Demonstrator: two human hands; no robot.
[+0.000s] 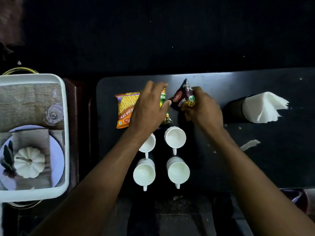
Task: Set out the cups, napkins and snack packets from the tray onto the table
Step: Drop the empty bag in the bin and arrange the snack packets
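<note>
Your right hand (202, 108) is closed around a dark snack packet (185, 97), fingers wrapped at its lower end, top corner tilted up and away from you. It sits clear of the table (255, 159), so this one is likely about to go down at the right end of the packet row.

Your left hand (150, 106) lies flat and spread, palm down, over two packets. The orange packet (127, 110) shows to that hand's left; a green packet (164, 106) peeks out under the fingertips on the thumb side. The flat press looks like steadying or squaring them while the third comes in beside.

Packet count: three visible: orange, green, dark.

Cups: four white ones, a two-by-two block just below your hands, all upright with handles pointing toward you. The far-left cup (148, 143) is half hidden under your left wrist; the far-right cup (175, 137) sits below the gap between your hands; near-left cup (144, 172) and near-right cup (178, 170) lie between your forearms.

Napkins (265, 108): one fanned stack in a dark holder (234, 110), just right of your right hand; sheets too many to count.

The tray (66, 133) sits well left of your left arm. It carries no cups or packets now; the plate and pumpkin seem to be a printed picture.
</note>
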